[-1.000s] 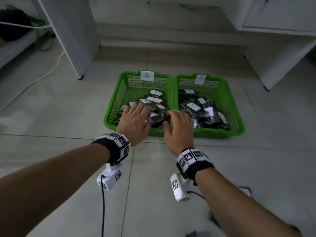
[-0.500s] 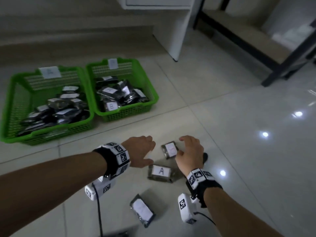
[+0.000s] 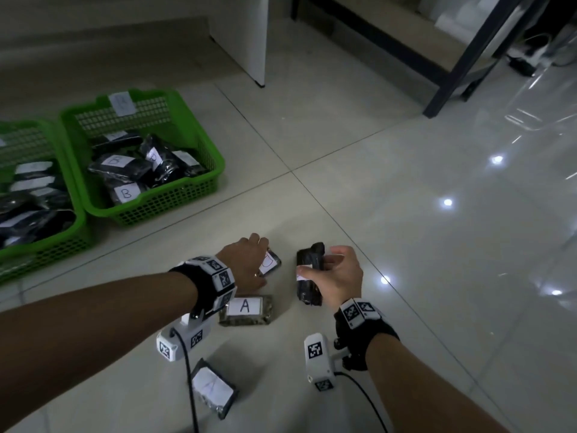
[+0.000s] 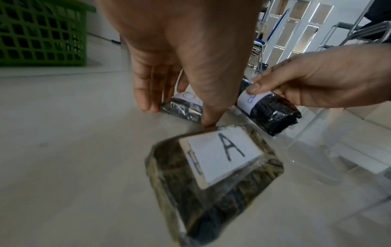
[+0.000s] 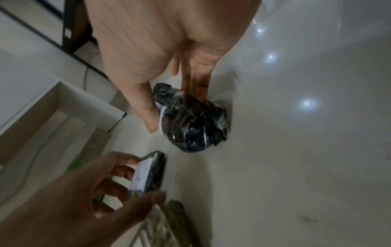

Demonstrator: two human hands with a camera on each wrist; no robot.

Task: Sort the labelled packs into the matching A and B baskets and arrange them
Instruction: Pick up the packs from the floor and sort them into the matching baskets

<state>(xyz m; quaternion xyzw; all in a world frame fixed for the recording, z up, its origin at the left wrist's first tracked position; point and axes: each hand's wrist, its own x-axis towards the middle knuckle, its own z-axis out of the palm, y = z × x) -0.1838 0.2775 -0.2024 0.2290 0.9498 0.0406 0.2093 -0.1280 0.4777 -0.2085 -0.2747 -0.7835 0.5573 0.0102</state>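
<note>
On the tiled floor, between the two hands, lie four unsorted packs. Right hand [image 3: 338, 276] has thumb and fingers curled round a dark pack [image 3: 309, 278]; the left wrist view reads its label as B. Left hand [image 3: 246, 264] is closing thumb and fingers on a second B-labelled pack [image 3: 271, 263], fingertips at its edges; whether it is lifted off the floor, cannot tell. Just nearer, an A-labelled pack [image 3: 245, 309] lies flat, untouched. Nearest of all, a fourth pack [image 3: 214, 385], label faint, looks like A.

Well apart, to the left: B basket [image 3: 199, 182] and a second green basket [image 3: 79, 226], presumably A, both already holding many packs.

Judgement: sorting mostly done; four packs and final arranging remain.
</note>
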